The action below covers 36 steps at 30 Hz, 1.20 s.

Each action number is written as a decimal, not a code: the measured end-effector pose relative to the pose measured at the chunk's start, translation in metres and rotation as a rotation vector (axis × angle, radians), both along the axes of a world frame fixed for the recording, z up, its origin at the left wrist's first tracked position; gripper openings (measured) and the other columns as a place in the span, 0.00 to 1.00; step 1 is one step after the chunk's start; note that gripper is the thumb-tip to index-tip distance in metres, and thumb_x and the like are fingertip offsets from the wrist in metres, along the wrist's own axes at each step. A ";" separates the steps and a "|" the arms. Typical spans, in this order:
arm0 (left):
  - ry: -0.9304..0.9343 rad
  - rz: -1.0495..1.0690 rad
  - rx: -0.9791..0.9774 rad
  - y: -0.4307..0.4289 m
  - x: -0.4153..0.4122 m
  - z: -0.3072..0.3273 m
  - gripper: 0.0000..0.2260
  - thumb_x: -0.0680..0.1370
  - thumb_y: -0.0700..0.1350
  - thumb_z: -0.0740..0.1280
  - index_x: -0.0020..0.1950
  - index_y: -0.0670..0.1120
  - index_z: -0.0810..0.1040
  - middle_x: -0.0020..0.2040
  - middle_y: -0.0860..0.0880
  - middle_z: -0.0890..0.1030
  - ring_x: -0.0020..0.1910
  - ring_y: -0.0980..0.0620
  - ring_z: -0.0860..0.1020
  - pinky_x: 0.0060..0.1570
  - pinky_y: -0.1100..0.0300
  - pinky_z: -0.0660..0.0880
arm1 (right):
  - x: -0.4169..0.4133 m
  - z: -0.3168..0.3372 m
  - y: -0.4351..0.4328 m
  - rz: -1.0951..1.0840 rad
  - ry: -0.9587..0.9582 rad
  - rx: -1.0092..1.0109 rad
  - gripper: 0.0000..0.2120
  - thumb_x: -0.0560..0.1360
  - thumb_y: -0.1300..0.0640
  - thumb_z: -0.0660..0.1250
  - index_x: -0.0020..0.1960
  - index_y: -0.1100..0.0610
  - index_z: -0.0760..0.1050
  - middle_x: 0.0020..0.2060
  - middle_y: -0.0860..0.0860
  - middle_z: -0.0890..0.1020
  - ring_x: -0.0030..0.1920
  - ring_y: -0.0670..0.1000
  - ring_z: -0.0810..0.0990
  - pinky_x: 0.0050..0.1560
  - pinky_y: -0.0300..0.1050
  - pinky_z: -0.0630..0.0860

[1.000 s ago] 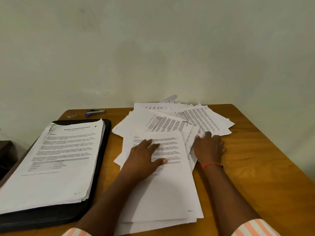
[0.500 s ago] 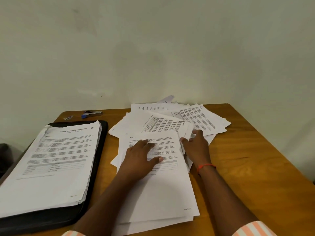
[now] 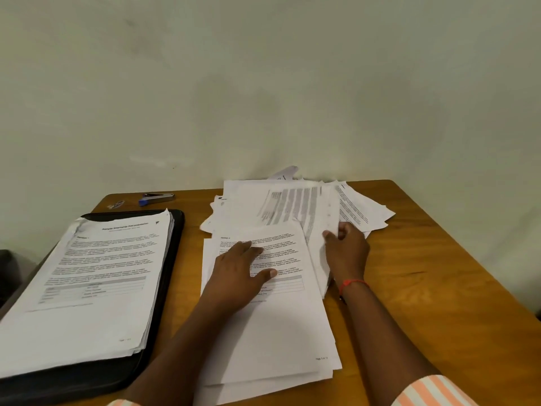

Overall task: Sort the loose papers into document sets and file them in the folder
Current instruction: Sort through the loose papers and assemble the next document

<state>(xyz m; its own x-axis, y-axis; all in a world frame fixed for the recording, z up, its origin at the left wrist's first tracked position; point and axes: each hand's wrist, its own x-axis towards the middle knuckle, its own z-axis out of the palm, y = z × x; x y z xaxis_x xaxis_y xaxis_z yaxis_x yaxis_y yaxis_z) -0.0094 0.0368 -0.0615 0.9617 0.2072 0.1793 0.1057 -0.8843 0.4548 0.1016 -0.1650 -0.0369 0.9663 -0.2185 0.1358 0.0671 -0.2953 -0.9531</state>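
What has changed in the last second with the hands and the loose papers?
The right hand moved from lying on the scattered papers to gripping the edge of a sheet and lifting it toward the left; the print on it now blurs. The left hand stayed flat on the near pile. The folder with its stack and the stapler lie as before.

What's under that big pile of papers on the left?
A black folder: its edge shows around the paper stack. The folder's inside is covered, so anything there cannot be seen.
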 end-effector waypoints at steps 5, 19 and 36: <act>-0.029 0.014 -0.013 -0.001 -0.001 0.002 0.28 0.77 0.66 0.66 0.73 0.53 0.74 0.76 0.52 0.70 0.75 0.51 0.67 0.76 0.50 0.60 | -0.013 0.031 -0.017 -0.368 -0.605 -0.078 0.08 0.81 0.58 0.66 0.55 0.62 0.78 0.51 0.58 0.83 0.50 0.52 0.81 0.48 0.46 0.81; -0.450 0.096 -1.777 -0.007 -0.020 0.046 0.24 0.83 0.62 0.57 0.73 0.50 0.72 0.63 0.45 0.83 0.61 0.42 0.82 0.55 0.44 0.81 | -0.050 0.010 0.034 0.696 -0.935 -0.809 0.12 0.69 0.66 0.69 0.49 0.53 0.82 0.42 0.48 0.81 0.46 0.53 0.78 0.46 0.50 0.74; -0.407 0.280 -1.893 0.001 -0.008 0.035 0.17 0.83 0.49 0.64 0.71 0.47 0.74 0.62 0.42 0.84 0.59 0.39 0.83 0.57 0.40 0.80 | -0.046 0.025 0.010 -0.020 -0.747 -0.060 0.07 0.81 0.53 0.65 0.58 0.53 0.72 0.54 0.57 0.81 0.55 0.48 0.79 0.53 0.36 0.79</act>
<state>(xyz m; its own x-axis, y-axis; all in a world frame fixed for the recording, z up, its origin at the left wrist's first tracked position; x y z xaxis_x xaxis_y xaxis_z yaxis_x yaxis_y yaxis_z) -0.0178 0.0380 -0.0268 0.8388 0.4813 -0.2545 -0.2054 0.7126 0.6709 0.0552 -0.1545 -0.0119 0.6080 -0.2069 0.7665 0.6843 -0.3532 -0.6380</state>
